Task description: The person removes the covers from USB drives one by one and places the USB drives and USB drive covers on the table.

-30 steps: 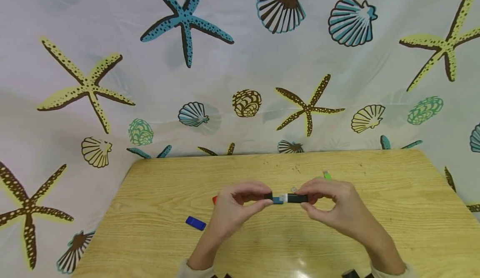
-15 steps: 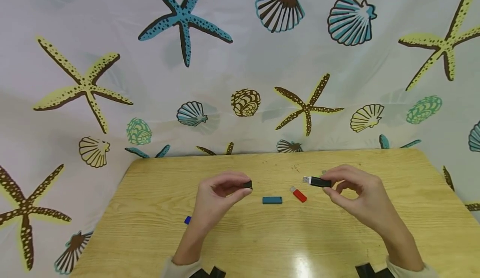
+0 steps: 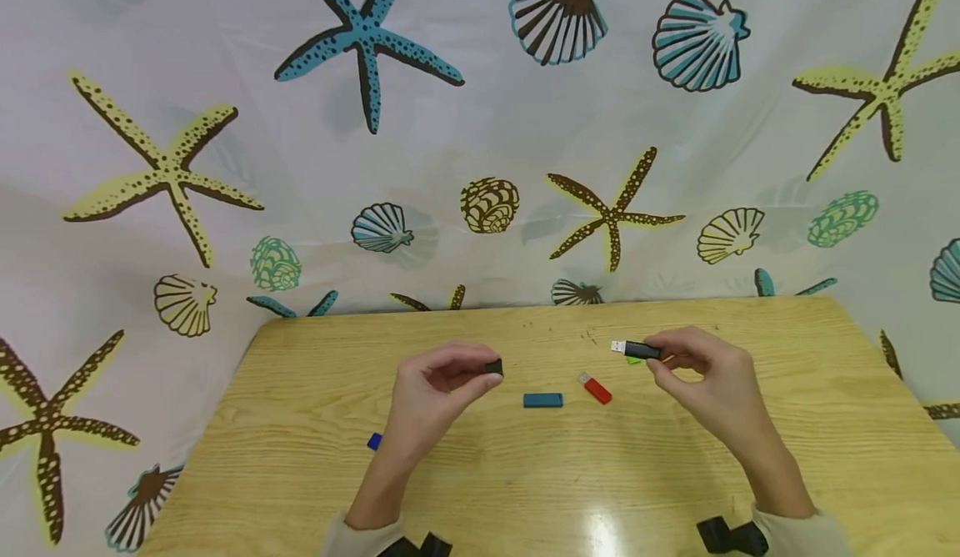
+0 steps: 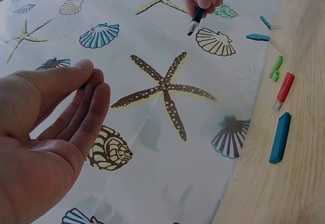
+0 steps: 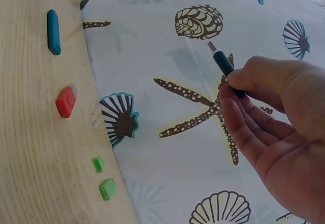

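Note:
My left hand (image 3: 435, 390) pinches a small black cap (image 3: 494, 367) between thumb and fingertips, above the wooden table. In the left wrist view the fingers mostly hide that cap. Off to the right, my right hand (image 3: 712, 373) holds a black USB flash drive (image 3: 639, 350) by its rear end. Its bare metal plug points left, toward the other hand, with a wide gap between cap and drive. Below that gap lie a teal flash drive (image 3: 542, 400) and a red flash drive (image 3: 597, 389) with its plug showing.
Under the black drive, a green piece (image 3: 634, 361) lies partly covered; the right wrist view shows two green pieces (image 5: 106, 189). A blue drive (image 3: 374, 441) peeks out beside the left wrist. A cloth printed with starfish and shells (image 3: 420, 148) hangs behind the table (image 3: 525, 490).
The hands have parted: the left moved left with the cap, the right moved right and farther back with the drive. The teal and red drives came into view; a red piece beside the left hand became hidden.

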The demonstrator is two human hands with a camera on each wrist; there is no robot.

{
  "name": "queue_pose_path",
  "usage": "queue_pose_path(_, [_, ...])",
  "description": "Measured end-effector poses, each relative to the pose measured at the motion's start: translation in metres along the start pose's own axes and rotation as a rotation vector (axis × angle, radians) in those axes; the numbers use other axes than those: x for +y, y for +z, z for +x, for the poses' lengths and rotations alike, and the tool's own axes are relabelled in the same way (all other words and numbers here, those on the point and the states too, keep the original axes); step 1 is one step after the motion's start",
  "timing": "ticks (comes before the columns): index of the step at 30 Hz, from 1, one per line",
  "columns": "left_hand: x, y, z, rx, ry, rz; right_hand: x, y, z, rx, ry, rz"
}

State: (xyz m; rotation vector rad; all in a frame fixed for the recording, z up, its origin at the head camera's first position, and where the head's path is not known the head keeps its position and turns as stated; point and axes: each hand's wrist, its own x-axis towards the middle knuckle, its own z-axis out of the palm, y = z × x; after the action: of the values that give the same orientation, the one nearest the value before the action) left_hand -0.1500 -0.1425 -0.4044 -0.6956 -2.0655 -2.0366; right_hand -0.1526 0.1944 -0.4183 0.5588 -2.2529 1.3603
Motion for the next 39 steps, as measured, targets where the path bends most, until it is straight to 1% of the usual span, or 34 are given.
queue_pose_path(6, [0.000, -0.002, 0.000, 0.016, -0.014, 0.014, 0.016, 0.009, -0.002, -0.029, 0.081, 0.002])
queue_pose_path(12, [0.000, -0.003, 0.000, 0.021, 0.008, 0.013, 0.024, 0.015, -0.006, -0.054, 0.180, -0.015])
queue_pose_path(14, [0.000, -0.004, 0.001, 0.024, 0.005, 0.010, 0.026, 0.016, -0.007, -0.046, 0.188, -0.021])
queue_pose_path(17, [0.000, -0.005, 0.001, 0.026, -0.004, 0.003, 0.032, 0.021, -0.009, -0.010, 0.176, -0.040])
queue_pose_path(20, [-0.001, -0.005, 0.002, 0.024, -0.002, -0.002, 0.041, 0.027, -0.010, 0.033, 0.167, -0.081])
queue_pose_path(23, [-0.001, -0.006, 0.001, 0.023, 0.001, -0.006, 0.050, 0.035, -0.012, 0.067, 0.182, -0.116])
queue_pose_path(28, [-0.002, -0.007, 0.001, 0.022, -0.002, -0.010, 0.059, 0.048, -0.011, 0.086, 0.246, -0.139])
queue_pose_path(35, [-0.001, -0.008, 0.001, 0.030, -0.009, -0.003, 0.069, 0.063, -0.011, 0.063, 0.382, -0.129])
queue_pose_path(39, [0.000, -0.008, 0.001, 0.035, -0.012, -0.005, 0.071, 0.068, -0.011, 0.076, 0.420, -0.130])
